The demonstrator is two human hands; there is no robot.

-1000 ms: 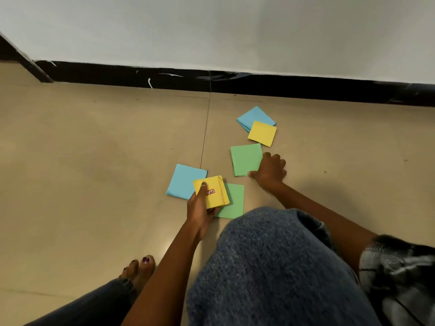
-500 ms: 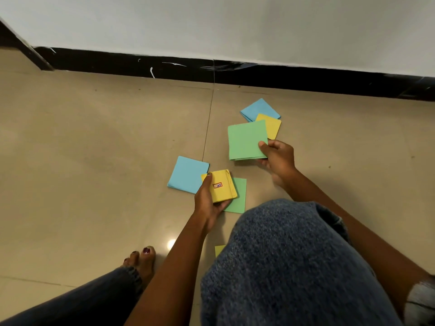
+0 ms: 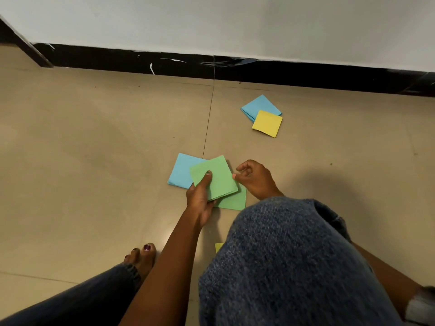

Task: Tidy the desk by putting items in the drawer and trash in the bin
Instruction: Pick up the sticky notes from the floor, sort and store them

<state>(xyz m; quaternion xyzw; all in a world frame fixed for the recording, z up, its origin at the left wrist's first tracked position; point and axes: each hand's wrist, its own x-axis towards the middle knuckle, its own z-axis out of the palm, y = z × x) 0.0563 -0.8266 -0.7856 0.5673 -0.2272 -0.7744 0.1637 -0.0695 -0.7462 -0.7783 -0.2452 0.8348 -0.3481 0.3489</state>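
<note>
Left hand (image 3: pixel 200 196) grips a stack of paper squares, green pad (image 3: pixel 213 178) on top, thumb pressed on its face. Right hand (image 3: pixel 255 178) hovers just beside the stack's right edge, fingers loosely curled, holding nothing. A second green pad (image 3: pixel 231 202) lies on the floor (image 3: pixel 94 161) directly beneath, nearer the right hand.

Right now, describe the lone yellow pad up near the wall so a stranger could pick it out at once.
Start at the black skirting along the foot of the white wall and drop to the beige floor just right of the tile seam. Two pads lie there, well away from both hands. The yellow pad is the smaller square overlapping the near corner of the blue pad.
</note>
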